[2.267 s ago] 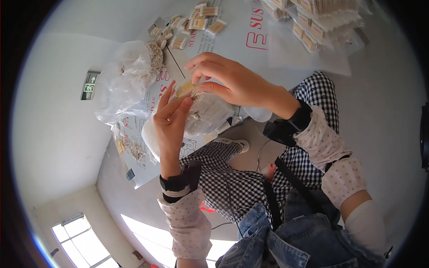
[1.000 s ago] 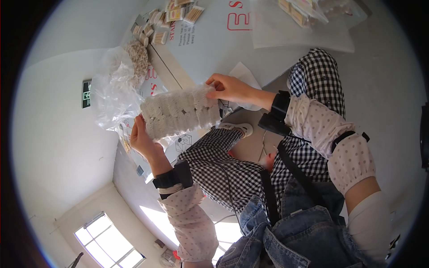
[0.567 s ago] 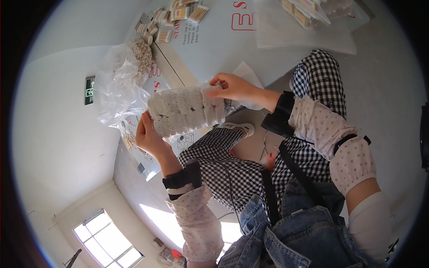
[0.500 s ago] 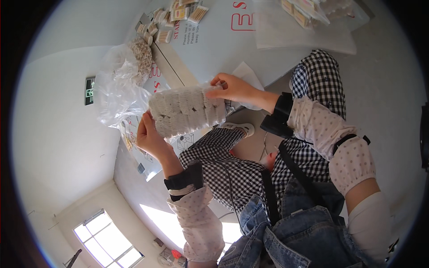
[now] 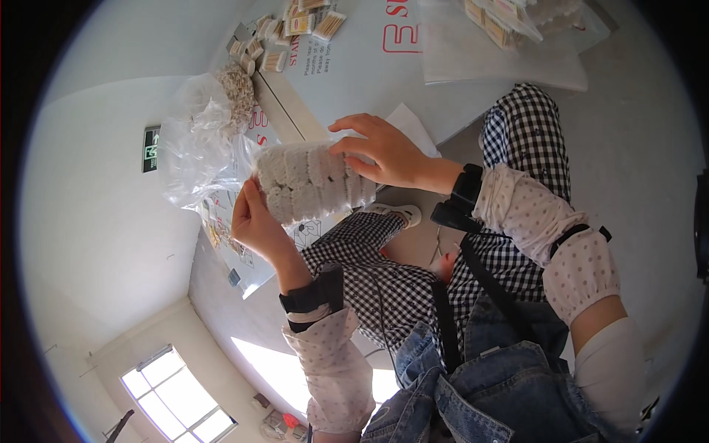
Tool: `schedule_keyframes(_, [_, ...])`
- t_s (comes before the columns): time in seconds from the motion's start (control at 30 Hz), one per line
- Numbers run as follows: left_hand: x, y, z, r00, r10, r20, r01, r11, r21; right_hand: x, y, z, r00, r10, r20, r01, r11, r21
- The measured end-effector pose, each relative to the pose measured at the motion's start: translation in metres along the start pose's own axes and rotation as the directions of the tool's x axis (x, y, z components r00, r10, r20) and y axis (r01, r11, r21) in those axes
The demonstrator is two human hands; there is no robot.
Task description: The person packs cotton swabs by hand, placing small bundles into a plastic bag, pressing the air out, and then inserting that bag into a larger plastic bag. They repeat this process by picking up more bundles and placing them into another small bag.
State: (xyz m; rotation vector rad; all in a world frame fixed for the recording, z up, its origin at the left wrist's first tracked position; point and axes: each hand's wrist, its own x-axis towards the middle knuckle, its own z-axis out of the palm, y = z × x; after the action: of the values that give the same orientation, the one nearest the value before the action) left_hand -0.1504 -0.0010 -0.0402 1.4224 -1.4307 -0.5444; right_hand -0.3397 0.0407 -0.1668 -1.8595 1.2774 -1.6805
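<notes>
Grey worktop [image 5: 354, 81] beside a white wall. Above its near edge, a clear bag [image 5: 306, 173] packed with white, fluffy-ended bundles in rows is held up. Left hand [image 5: 258, 221]: fingertips pinched on the bag's left end. Right hand [image 5: 384, 151]: fingers parted over the other end, grip uncertain. The bag appears filled; its closure cannot be determined. Swab packs [image 5: 299, 26] remain loose toward the far left; bagged packs [image 5: 496, 28] lie near the right edge.
</notes>
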Motion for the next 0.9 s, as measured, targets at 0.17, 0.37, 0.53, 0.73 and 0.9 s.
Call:
schedule_keyframes(0.17, [0.000,0.000,-0.001,1.000,0.014,0.001,-0.014,1.000,-0.025,0.001,-0.002,0.001,1.000,0.001,0.001,-0.001,1.000,0.011])
schedule_keyframes(0.37, [-0.005,0.005,0.001,1.000,0.008,0.016,-0.008,1.000,0.005,0.005,-0.014,-0.005,0.995,-0.102,-0.019,0.100,0.993,-0.063])
schedule_keyframes(0.53, [-0.009,0.009,0.007,1.000,0.017,0.000,-0.017,1.000,0.007,0.004,-0.013,-0.007,0.991,-0.126,0.032,0.129,0.985,-0.119])
schedule_keyframes(0.73, [-0.010,0.011,0.007,1.000,0.016,0.007,-0.016,1.000,-0.010,0.005,-0.013,-0.005,0.992,-0.122,0.042,0.126,0.985,-0.119])
schedule_keyframes(0.9, [-0.015,0.015,0.011,1.000,0.014,0.014,-0.014,1.000,0.002,0.007,-0.021,-0.009,0.991,-0.126,0.044,0.130,0.984,-0.122])
